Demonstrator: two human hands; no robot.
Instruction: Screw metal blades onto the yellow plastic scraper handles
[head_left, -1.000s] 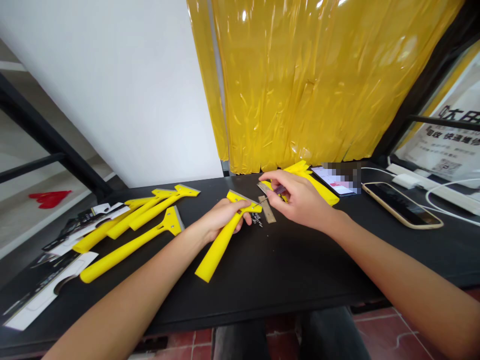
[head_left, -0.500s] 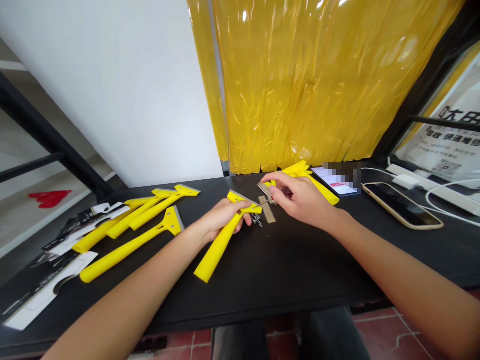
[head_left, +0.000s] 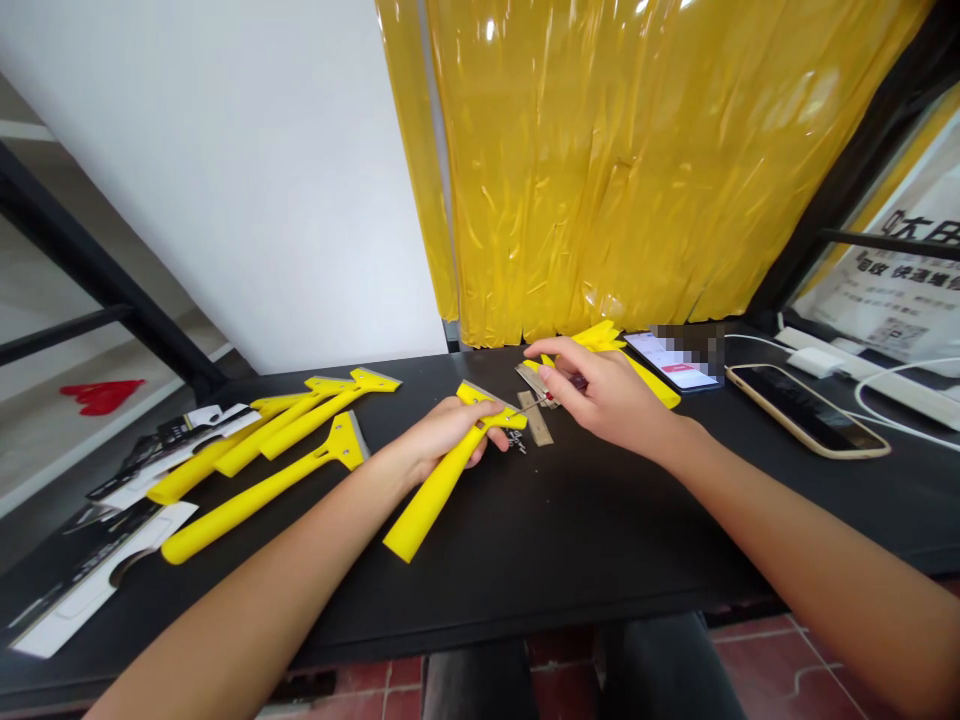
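My left hand (head_left: 457, 432) is closed around the head of a yellow scraper (head_left: 439, 490), its handle slanting down toward the table's front edge. Between thumb and fingers of my right hand (head_left: 596, 390) is a screwdriver (head_left: 550, 397) with a dark red handle. Its thin shaft reaches left to a screw on the scraper's head; whether the tip sits in the slot is too small to tell. Just beneath lie flat metal blades (head_left: 535, 418) and a little heap of small screws (head_left: 516, 440), partly covered by my left hand.
Several yellow scrapers (head_left: 262, 500) lie at the left beside black-and-white cardboard sleeves (head_left: 97, 580). More yellow handles (head_left: 649, 378) are behind my right hand. A lit phone (head_left: 671, 362), a dark phone in a tan case (head_left: 806, 412) and a white power strip (head_left: 877, 380) with cables lie right.
My right hand has shifted slightly, and more of the screwdriver's handle and shaft shows. The scraper's handle end has swung a little to the left. My left hand keeps its hold.
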